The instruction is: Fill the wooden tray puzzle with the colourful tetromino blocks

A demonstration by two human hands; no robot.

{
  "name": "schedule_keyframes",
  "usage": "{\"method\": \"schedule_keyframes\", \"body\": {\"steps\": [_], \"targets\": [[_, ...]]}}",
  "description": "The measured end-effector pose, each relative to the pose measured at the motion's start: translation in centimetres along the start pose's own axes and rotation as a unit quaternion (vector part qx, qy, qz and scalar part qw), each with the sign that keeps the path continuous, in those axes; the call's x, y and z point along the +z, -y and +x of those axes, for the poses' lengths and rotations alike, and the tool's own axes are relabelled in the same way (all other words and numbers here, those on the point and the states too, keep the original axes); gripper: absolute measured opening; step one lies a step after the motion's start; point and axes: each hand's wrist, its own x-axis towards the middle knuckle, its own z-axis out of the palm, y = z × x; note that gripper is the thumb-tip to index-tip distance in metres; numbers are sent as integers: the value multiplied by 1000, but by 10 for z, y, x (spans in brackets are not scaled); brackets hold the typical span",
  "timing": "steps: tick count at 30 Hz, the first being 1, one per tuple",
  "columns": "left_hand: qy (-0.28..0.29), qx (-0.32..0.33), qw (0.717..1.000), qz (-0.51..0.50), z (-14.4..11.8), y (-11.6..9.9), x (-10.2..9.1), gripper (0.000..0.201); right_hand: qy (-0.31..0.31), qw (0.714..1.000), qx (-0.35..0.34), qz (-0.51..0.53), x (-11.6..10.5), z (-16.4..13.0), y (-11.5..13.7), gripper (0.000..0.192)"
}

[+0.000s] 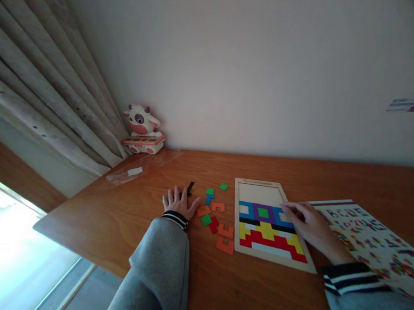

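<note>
The puzzle board (270, 225) lies flat on the counter (127, 226), partly filled with coloured blocks. It looks like thin, stiff, light wood, best held by its rim. The right hand (309, 225) rests fingers curled on the board's right edge, grip clasping nothing. Left of the board lie loose pieces (217, 220), small, hard and likely to slide, best pinched at the sides. Beyond them the left hand (179, 202) lies open and flat, beside a black piece (190, 188)
</note>
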Motion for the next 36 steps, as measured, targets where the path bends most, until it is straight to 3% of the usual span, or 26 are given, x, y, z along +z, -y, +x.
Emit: {"method": "schedule_keyframes", "body": {"steps": [3, 11, 17, 25, 30, 33, 36], "targets": [[5, 91, 996, -14, 1, -4, -2, 83, 7, 1000, 0, 0, 0, 0, -1, 42], [-37, 222, 972, -65, -1, -10, 1, 72, 7, 1000, -5, -13, -2, 0, 2, 43], [-103, 405, 896, -150, -6, -22, -1, 42, 7, 1000, -11, -11, -2, -1, 3, 41], [-87, 498, 843, -185, -14, -7, -30, 34, -1, 1000, -7, -12, -4, -2, 7, 41], [-80, 520, 825, -205, -14, 8, -27, 28, -31, 997, -33, -62, -6, -2, 10, 39], [-92, 535, 814, -209, -11, 10, -18, 26, -55, 989, -74, -117, 0, 1, 33, 34], [-114, 551, 800, -208, -8, 8, -11, 26, 11, 984, -137, -110, 18, 9, 77, 26]]}}
